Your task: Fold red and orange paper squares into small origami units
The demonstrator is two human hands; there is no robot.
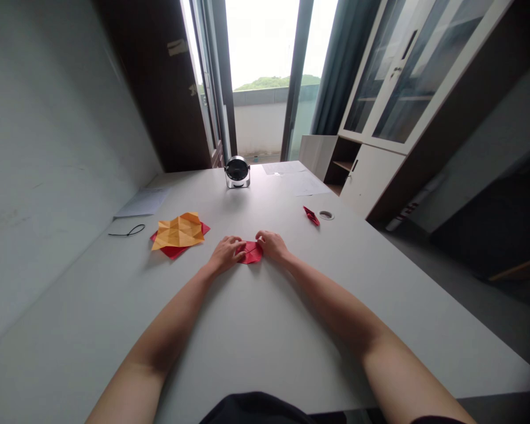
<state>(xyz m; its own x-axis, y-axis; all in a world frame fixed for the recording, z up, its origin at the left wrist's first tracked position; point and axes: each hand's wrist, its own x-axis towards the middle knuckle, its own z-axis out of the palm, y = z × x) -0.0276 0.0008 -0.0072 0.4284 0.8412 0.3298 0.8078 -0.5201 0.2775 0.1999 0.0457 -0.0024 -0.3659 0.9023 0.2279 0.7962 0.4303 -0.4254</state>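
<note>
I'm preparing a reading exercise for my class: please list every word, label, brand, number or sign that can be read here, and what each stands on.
No text can be read anywhere.
Left-hand sheet: any print is too faint to read.
Far-right sheets: any print is too small and faint.
Round black device: no readable marking.
Red folded paper and orange paper: creases, no lettering visible.

On the table point(247, 330), the folded paper point(252, 253) lay between the left hand point(226, 253) and the right hand point(272, 245); from it, an upper sheet point(179, 231) lay on a lower sheet point(173, 253) towards ten o'clock, a cord point(130, 231) beyond at nine; the round device point(237, 171) stood at twelve; loose papers point(311, 184), perhaps overlapping, lay between one and two; at two, a small paper piece point(310, 215) lay just beside the tape ring point(325, 215).
</note>
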